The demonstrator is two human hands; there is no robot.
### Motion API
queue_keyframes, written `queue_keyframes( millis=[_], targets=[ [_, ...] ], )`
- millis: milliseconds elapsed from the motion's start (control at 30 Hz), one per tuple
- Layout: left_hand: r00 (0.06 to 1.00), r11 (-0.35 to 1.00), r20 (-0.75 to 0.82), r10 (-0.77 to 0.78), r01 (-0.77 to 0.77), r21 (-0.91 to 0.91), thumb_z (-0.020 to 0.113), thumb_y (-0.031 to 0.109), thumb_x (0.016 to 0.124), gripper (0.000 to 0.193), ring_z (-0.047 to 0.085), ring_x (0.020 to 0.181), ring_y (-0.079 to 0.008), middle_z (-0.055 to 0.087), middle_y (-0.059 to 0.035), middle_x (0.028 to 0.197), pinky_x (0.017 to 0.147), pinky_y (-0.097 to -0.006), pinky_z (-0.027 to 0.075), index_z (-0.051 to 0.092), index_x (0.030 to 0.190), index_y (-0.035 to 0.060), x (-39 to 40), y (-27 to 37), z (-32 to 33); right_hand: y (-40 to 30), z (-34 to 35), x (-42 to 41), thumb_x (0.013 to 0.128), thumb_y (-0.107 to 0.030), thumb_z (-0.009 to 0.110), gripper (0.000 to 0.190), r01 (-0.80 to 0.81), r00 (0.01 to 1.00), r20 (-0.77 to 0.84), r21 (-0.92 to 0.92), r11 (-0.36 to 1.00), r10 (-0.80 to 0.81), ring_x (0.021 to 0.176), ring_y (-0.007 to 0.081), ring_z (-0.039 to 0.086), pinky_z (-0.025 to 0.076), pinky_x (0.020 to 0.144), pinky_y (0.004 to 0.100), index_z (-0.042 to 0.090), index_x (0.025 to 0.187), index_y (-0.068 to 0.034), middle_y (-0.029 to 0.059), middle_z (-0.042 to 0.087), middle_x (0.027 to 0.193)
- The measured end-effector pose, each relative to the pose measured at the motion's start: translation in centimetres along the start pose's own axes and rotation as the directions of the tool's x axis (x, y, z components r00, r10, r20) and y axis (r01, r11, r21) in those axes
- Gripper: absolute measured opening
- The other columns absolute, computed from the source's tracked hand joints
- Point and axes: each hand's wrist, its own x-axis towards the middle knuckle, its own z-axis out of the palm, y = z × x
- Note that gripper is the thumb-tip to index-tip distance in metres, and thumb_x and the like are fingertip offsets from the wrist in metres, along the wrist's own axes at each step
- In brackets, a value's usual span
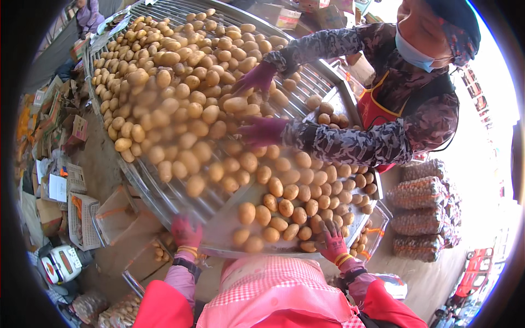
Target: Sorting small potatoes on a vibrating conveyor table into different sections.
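Many potatoes (192, 94) lie across a metal slatted sorting table (147, 184) and on its smooth metal end (217, 221) nearest me. My left hand (186, 231), in a pink-red glove, rests at the table's near edge by the slats; it is blurred, and its fingers' grip cannot be made out. My right hand (333, 242), gloved with a dark-stained palm side or fingers, lies at the right part of the near edge, its fingertips against or just beside the closest potatoes. No potato is seen enclosed in it.
Across the table a masked co-worker (410, 94) reaches both purple-gloved hands into the potatoes. Filled mesh sacks (418, 217) are stacked at right. Crates (84, 221) and cardboard boxes (76, 129) stand on the left. Below the table's right corner, a clear bag (371, 242) holds potatoes.
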Motion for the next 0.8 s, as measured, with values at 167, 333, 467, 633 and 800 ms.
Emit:
queue_keyframes(
  millis=[167, 333, 467, 633, 800],
  targets=[
    [1.000, 0.998, 0.029, 0.004, -0.006, 0.060, 0.071, 0.035, 0.079, 0.061, 0.051, 0.123, -0.0386, 0.057, -0.0191, 0.129, 0.106, -0.0491, 0.040, 0.059, 0.134, 0.0115, 0.3, 0.0, 0.0, -0.4, 0.0, 1.0, 0.082, -0.038, 0.074, 0.080, -0.033, 0.999, -0.040, 0.106, 0.994, 0.038, 0.146, 0.0429, 0.026, 0.028, 0.118, 0.0512, 0.042, 0.149, -0.010, 0.0202, 0.034, 0.155],
    [0.999, 0.998, 0.006, 0.054, -0.053, -0.022, 0.068, 0.028, 0.082, 0.055, 0.054, 0.120, -0.0365, 0.058, -0.0161, 0.131, 0.104, -0.0481, 0.042, 0.060, 0.133, 0.0125, 0.9, 0.8, -0.9, 0.3, 0.0, 0.5, 0.079, -0.039, 0.076, 0.087, 0.013, 0.999, -0.042, 0.033, 0.999, -0.011, 0.144, 0.0457, 0.028, 0.029, 0.117, 0.0517, 0.038, 0.151, -0.009, 0.0229, 0.034, 0.154],
    [0.997, 0.997, -0.006, 0.078, -0.078, 0.012, 0.065, 0.025, 0.083, 0.051, 0.054, 0.118, -0.0364, 0.059, -0.0143, 0.129, 0.105, -0.0478, 0.042, 0.060, 0.132, 0.0110, 0.8, 1.2, -1.4, 0.5, -0.4, 0.9, 0.078, -0.038, 0.076, 0.082, 0.010, 1.000, 0.000, 0.058, 0.998, -0.010, 0.141, 0.0463, 0.033, 0.034, 0.114, 0.0513, 0.044, 0.146, -0.007, 0.0231, 0.036, 0.152],
    [0.997, 0.998, -0.022, 0.070, -0.069, 0.005, 0.065, 0.024, 0.085, 0.046, 0.056, 0.116, -0.0355, 0.061, -0.0135, 0.127, 0.102, -0.0470, 0.044, 0.062, 0.129, 0.0100, 1.1, 1.4, -1.6, -3.4, -4.7, 6.7, 0.079, -0.036, 0.076, 0.079, 0.069, 0.982, -0.182, 0.107, 0.992, -0.049, 0.136, 0.0450, 0.039, 0.038, 0.110, 0.0508, 0.044, 0.146, -0.009, 0.0232, 0.038, 0.150],
    [0.996, 0.995, -0.037, 0.087, -0.088, -0.044, 0.063, 0.021, 0.087, 0.041, 0.058, 0.112, -0.0355, 0.063, -0.0132, 0.125, 0.099, -0.0472, 0.046, 0.063, 0.126, 0.0091, 1.4, 1.8, -1.8, -11.2, -6.8, 18.6, 0.076, -0.034, 0.080, 0.085, 0.268, 0.955, -0.169, 0.143, 0.953, -0.243, 0.140, 0.0435, 0.035, 0.032, 0.116, 0.0489, 0.041, 0.149, -0.016, 0.0238, 0.033, 0.153]
  ],
)
